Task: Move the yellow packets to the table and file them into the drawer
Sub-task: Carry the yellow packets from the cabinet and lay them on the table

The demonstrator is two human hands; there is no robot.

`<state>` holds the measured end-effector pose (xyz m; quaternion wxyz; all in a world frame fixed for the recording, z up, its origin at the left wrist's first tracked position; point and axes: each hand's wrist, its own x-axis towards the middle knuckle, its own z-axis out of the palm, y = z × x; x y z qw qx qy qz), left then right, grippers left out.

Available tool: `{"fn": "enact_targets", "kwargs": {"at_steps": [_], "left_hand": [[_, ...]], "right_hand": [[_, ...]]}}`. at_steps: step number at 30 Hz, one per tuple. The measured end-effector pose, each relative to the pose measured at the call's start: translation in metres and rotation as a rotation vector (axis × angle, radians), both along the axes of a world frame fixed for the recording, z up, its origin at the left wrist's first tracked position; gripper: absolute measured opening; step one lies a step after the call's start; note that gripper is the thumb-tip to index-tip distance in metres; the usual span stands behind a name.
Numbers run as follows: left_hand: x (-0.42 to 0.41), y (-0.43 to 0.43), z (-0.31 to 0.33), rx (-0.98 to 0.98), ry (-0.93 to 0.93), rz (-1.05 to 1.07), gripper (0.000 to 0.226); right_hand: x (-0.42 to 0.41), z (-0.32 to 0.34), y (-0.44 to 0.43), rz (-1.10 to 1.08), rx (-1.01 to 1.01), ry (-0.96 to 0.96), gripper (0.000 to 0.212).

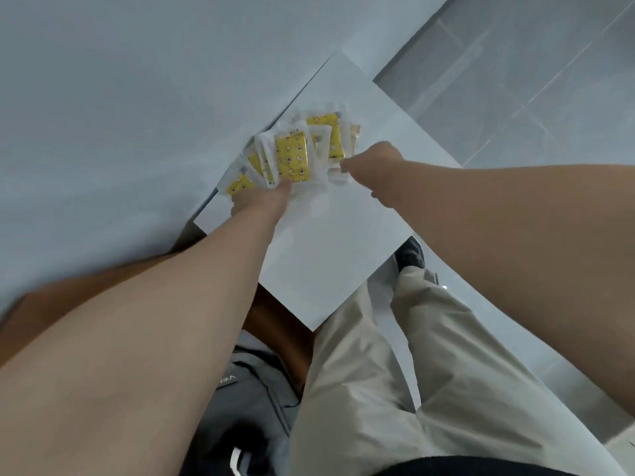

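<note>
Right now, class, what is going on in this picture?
A person reaches both hands over a white table. The left hand and right hand rest on a fanned pile of yellow packets at the table's far edge, by the wall. Whether either hand grips a packet is unclear. No drawer shows.

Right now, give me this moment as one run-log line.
left hand: on packets | right hand: on packets | packets: fanned on table by wall | drawer: unseen
</note>
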<state>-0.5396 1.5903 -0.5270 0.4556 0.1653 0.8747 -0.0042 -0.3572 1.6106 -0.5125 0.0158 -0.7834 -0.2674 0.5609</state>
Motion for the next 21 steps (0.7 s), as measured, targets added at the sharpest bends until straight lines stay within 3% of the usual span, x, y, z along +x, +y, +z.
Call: {"fn": "enact_targets", "kwargs": {"at_steps": [2,4,9,11,14,21], "left_hand": [[-0.007,0.013,-0.023,-0.039,0.031,0.039,0.149],[-0.011,0.022,-0.041,-0.047,0.053,0.034,0.157],[-0.016,0.029,-0.069,0.017,0.124,0.023,0.164],[-0.018,0.027,-0.072,0.012,0.119,0.011,0.142],[-0.02,0.024,-0.07,0.034,0.162,-0.044,0.12],[-0.033,0.012,-0.072,0.214,0.184,0.089,0.114]], "right_hand": [[-0.016,-0.017,0.006,-0.144,-0.012,-0.008,0.044],[-0.03,-0.028,0.012,-0.21,-0.027,-0.022,0.07],[-0.043,-0.044,0.021,-0.35,-0.011,0.014,0.085],[-0.043,-0.047,0.021,-0.366,-0.018,0.039,0.079],[-0.041,-0.048,0.02,-0.316,-0.007,0.055,0.043],[-0.042,-0.046,0.021,-0.374,-0.007,0.131,0.024]]}}
